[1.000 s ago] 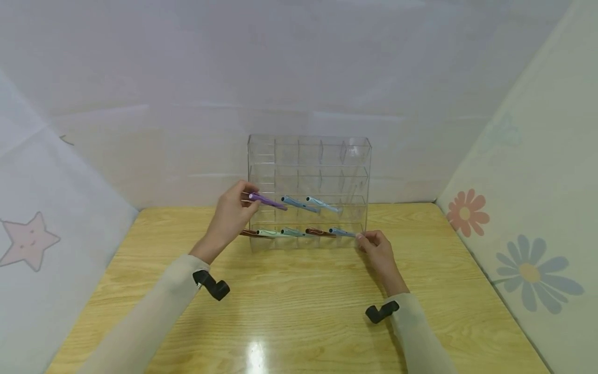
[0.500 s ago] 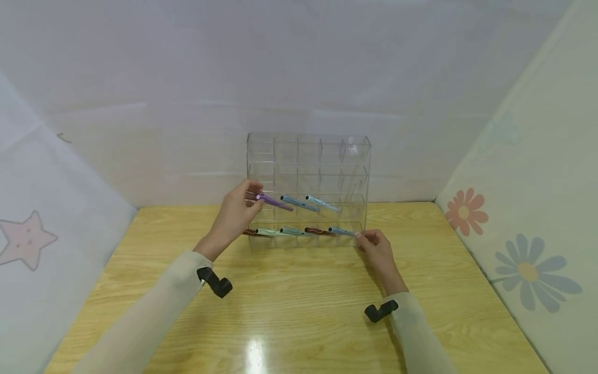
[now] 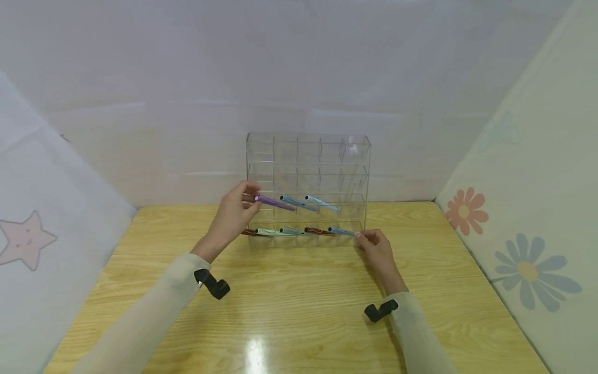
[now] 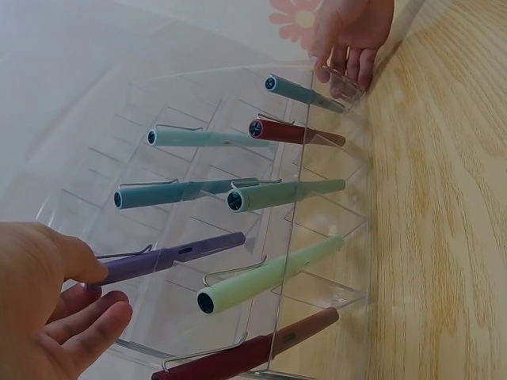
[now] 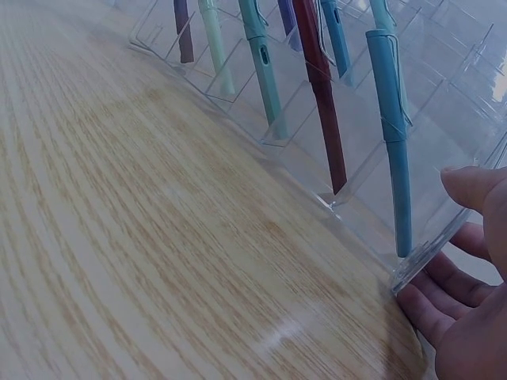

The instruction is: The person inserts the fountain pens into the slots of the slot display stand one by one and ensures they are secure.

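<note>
My left hand point(image 3: 231, 215) pinches the cap end of a purple pen point(image 3: 275, 202) between thumb and fingers. In the left wrist view, the purple pen point(image 4: 178, 257) slants into the left end compartment of the clear rack's point(image 3: 308, 169) second row from the bottom. Beside it in that row lean a blue pen point(image 3: 299, 202) and a light blue pen point(image 3: 322, 202). My right hand point(image 3: 378, 252) holds the rack's lower right corner, its thumb point(image 5: 471, 188) at the front and the other fingers around the edge. A blue pen point(image 5: 390, 119) stands in the compartment nearest that hand.
The bottom row also holds a dark red pen point(image 4: 238, 356), a pale green pen point(image 4: 253, 285), a teal-green pen point(image 4: 277, 195) and another dark red pen point(image 4: 293, 132). The rack stands on a wooden table point(image 3: 289, 311), before a pale backdrop point(image 3: 299, 67).
My left hand has shifted slightly right with the purple pen, then a little back left. The pen's lower end now reaches further right. My right hand stays on the rack's corner.
</note>
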`<state>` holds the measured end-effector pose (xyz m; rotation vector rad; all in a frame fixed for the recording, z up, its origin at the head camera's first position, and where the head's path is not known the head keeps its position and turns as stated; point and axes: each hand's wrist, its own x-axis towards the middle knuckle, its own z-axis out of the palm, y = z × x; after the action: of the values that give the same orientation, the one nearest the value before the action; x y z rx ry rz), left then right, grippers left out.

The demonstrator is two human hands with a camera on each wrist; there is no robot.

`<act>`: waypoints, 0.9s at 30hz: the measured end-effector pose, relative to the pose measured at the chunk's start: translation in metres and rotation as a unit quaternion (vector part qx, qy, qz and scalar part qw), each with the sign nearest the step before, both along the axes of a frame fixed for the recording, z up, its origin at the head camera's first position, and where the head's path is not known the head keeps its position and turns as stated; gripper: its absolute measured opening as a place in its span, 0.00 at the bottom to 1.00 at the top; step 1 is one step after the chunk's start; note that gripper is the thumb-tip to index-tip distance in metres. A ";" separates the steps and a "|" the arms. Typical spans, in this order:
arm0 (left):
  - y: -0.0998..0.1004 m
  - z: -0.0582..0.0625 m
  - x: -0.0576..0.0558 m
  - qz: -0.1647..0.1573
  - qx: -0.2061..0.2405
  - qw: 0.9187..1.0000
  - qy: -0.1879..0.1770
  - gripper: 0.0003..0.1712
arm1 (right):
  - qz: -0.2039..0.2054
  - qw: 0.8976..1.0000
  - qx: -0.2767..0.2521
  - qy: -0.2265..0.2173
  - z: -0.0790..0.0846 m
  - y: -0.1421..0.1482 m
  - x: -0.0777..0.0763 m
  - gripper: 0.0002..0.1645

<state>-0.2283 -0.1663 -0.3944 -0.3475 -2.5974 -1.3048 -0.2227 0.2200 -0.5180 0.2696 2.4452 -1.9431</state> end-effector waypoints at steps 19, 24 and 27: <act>-0.018 -0.001 0.017 0.006 -0.006 1.000 -0.001 0.30 | 0.008 1.000 0.026 0.000 0.002 0.009 0.003 0.28; -0.027 -0.001 0.026 0.005 -0.020 1.000 0.007 0.31 | 0.027 0.999 0.042 -0.003 0.003 0.019 0.009 0.32; -0.034 0.000 0.032 0.005 -0.027 1.000 0.009 0.32 | 0.040 0.997 0.064 -0.002 0.005 0.028 0.014 0.33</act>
<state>-0.1958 -0.2002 -0.3943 -0.3539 -2.6207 -1.2251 -0.2090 0.2485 -0.5129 0.1733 2.5388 -1.7577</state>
